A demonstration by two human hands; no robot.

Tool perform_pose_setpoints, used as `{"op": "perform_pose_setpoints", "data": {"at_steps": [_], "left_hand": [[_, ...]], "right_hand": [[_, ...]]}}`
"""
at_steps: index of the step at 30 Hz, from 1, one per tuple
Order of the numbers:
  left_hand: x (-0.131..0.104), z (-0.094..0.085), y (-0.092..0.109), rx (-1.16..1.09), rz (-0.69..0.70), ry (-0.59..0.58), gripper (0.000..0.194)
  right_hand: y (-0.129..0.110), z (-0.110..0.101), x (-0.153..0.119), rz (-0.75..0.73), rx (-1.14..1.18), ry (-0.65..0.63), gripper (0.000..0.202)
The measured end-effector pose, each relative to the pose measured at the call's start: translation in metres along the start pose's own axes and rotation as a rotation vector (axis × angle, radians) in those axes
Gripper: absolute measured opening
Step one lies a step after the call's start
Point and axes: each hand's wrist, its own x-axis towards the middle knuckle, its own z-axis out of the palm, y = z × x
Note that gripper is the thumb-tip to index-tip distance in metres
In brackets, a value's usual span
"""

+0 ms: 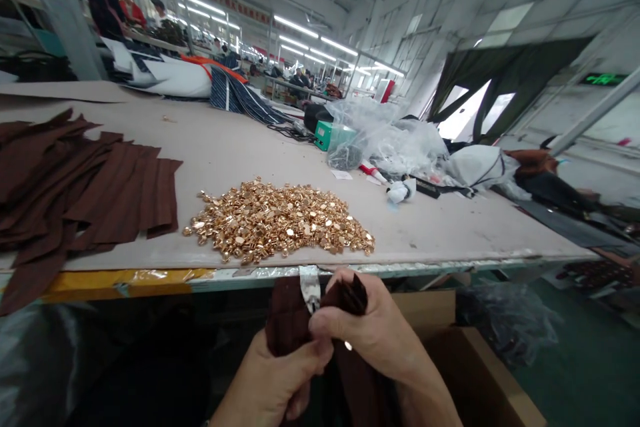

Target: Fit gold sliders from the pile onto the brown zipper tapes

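Some brown fabric (286, 317) is held just below the near edge of the table (465, 230), at the centre. The left hand (273, 370) pinches it between thumb and fingers; the right hand (373, 323), beside it, is closed round a bunched part, thumb pressed down. A pale tab (309, 282) hangs at the table edge between them; contact with the fabric cannot be confirmed. Directly beyond lies a loose heap of gold-coloured pieces (283, 220). At left, brown strips (110, 193) overlap, one draping over the near edge. Farther off, right of centre: a green box (323, 135) beside clear plastic (395, 140). Near right, below table level: a cardboard box (487, 373).
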Motion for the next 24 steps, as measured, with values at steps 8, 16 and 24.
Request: {"op": "perform_pose_setpoints", "data": {"at_steps": [8,16,24], "left_hand": [[-0.002,-0.009,-0.003,-0.103,-0.017,0.016,0.033],[-0.001,-0.015,-0.004,-0.1,-0.043,-0.005,0.033],[-0.012,-0.009,0.009,-0.257,-0.119,-0.056,0.029]], "right_hand": [[0.01,-0.022,0.015,-0.246,-0.683,0.538,0.011],[-0.005,0.004,0.036,-0.108,-1.378,0.476,0.008],[-0.003,-0.005,0.001,-0.211,-0.741,0.257,0.007]]}}
